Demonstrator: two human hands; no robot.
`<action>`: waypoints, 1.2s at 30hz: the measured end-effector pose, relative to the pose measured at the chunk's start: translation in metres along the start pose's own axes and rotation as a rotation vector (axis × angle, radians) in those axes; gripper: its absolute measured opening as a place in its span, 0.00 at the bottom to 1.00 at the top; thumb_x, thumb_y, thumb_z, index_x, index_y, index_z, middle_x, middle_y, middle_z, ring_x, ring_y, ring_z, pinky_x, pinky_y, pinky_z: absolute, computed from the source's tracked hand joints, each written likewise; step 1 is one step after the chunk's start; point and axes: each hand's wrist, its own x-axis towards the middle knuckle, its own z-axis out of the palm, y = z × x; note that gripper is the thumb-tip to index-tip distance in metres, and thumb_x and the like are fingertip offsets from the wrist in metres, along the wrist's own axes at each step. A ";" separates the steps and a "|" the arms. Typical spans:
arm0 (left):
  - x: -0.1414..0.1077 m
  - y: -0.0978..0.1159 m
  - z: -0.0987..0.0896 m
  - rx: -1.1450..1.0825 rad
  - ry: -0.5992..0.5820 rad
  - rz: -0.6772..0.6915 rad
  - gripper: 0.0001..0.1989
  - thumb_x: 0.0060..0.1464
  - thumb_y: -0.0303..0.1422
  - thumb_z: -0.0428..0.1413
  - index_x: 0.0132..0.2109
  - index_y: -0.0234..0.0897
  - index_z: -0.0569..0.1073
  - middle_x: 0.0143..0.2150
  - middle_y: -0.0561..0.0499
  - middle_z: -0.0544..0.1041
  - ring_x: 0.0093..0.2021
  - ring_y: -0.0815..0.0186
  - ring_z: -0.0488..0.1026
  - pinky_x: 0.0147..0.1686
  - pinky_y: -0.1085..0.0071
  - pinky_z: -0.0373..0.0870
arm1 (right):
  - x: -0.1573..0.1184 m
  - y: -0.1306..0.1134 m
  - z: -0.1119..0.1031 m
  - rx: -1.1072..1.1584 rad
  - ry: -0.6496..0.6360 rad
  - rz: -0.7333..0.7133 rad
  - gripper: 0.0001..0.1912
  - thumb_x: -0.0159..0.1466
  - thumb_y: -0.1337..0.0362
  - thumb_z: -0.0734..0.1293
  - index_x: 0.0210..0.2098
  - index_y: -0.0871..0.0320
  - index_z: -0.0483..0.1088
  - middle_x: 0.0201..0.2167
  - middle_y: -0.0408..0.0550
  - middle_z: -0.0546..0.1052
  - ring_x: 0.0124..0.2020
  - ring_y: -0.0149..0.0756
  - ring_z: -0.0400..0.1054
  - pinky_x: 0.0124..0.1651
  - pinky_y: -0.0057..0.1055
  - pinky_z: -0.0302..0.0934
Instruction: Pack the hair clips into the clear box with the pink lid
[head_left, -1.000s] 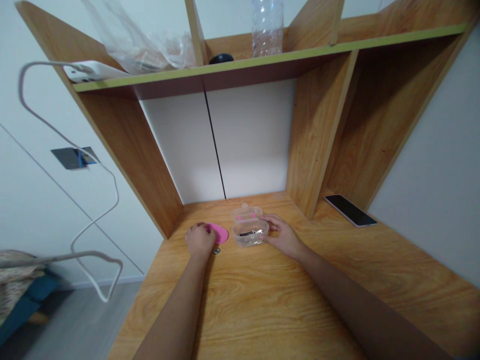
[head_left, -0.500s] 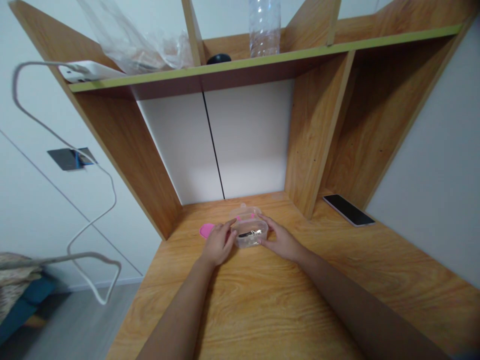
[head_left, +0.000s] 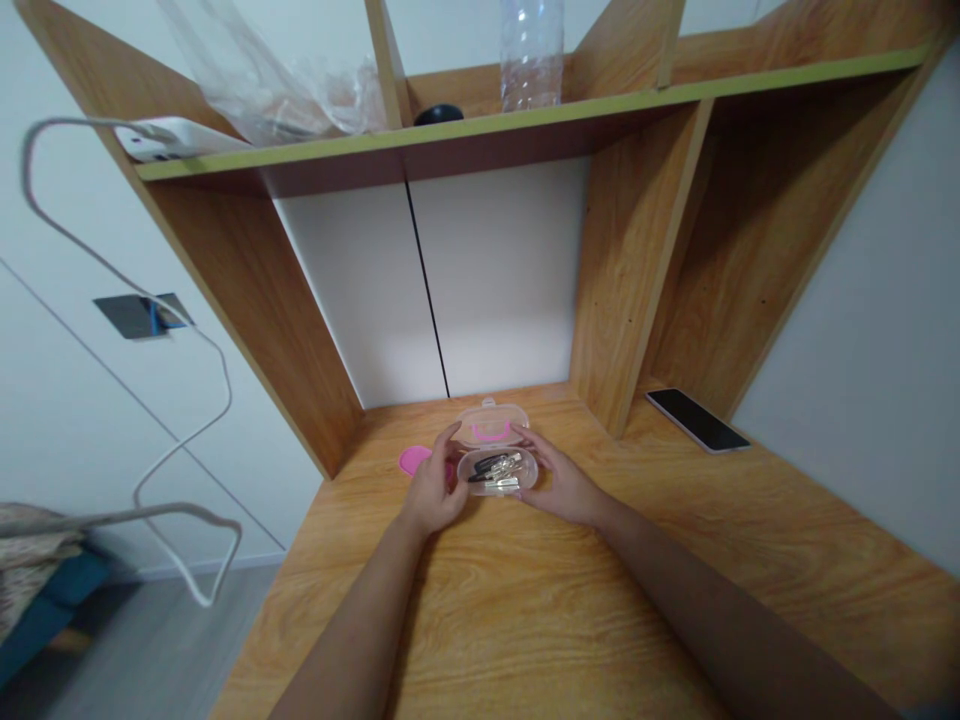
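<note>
**A:** What does the head view show at the middle of the desk?

**B:** A clear hinged plastic box (head_left: 499, 475) lies open on the honey-grained wooden desk (head_left: 525, 620), at twelve o'clock from the wrists. Its lid, marked with a pink handle shape, lies at the far side.

**A:** And the hands?

**B:** The left hand (head_left: 435, 485) is at the box's nine o'clock and the right hand (head_left: 562, 485) at its three. On both, the fingers sit close together, curled against the box's sides, holding it between them.

**A:** How would it handle?

**B:** It looks light, stiff and slick, and the thin hinge seems fragile, so the base's sides are the best hold. The small black-and-silver metal clips (head_left: 495, 470) inside look loose; I can't tell exactly what they are.

**A:** What's nearby?

**B:** A flat, rounded pink plastic piece (head_left: 414, 460) sits at ten o'clock, just beside the left hand. A black smartphone (head_left: 697, 420) lies well apart at two o'clock.
</note>
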 end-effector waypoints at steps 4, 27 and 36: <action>0.000 -0.007 0.006 -0.034 0.030 0.001 0.45 0.49 0.23 0.55 0.72 0.38 0.48 0.56 0.42 0.74 0.50 0.57 0.74 0.56 0.58 0.69 | -0.001 -0.007 0.001 -0.167 -0.015 -0.052 0.50 0.52 0.67 0.78 0.70 0.47 0.56 0.64 0.51 0.68 0.63 0.49 0.65 0.67 0.46 0.58; 0.013 -0.063 -0.040 -0.412 1.209 -0.376 0.11 0.54 0.38 0.46 0.37 0.37 0.67 0.19 0.60 0.61 0.18 0.71 0.57 0.21 0.75 0.50 | -0.002 -0.029 0.013 -0.575 -0.272 -0.345 0.26 0.65 0.66 0.72 0.61 0.41 0.70 0.65 0.51 0.66 0.63 0.47 0.63 0.65 0.48 0.61; 0.014 -0.067 -0.039 -0.460 1.238 -0.416 0.12 0.49 0.41 0.48 0.35 0.37 0.67 0.21 0.61 0.59 0.18 0.73 0.57 0.21 0.75 0.49 | -0.003 -0.043 0.019 -0.729 -0.325 -0.565 0.30 0.65 0.76 0.67 0.60 0.38 0.71 0.73 0.44 0.55 0.69 0.45 0.56 0.67 0.44 0.58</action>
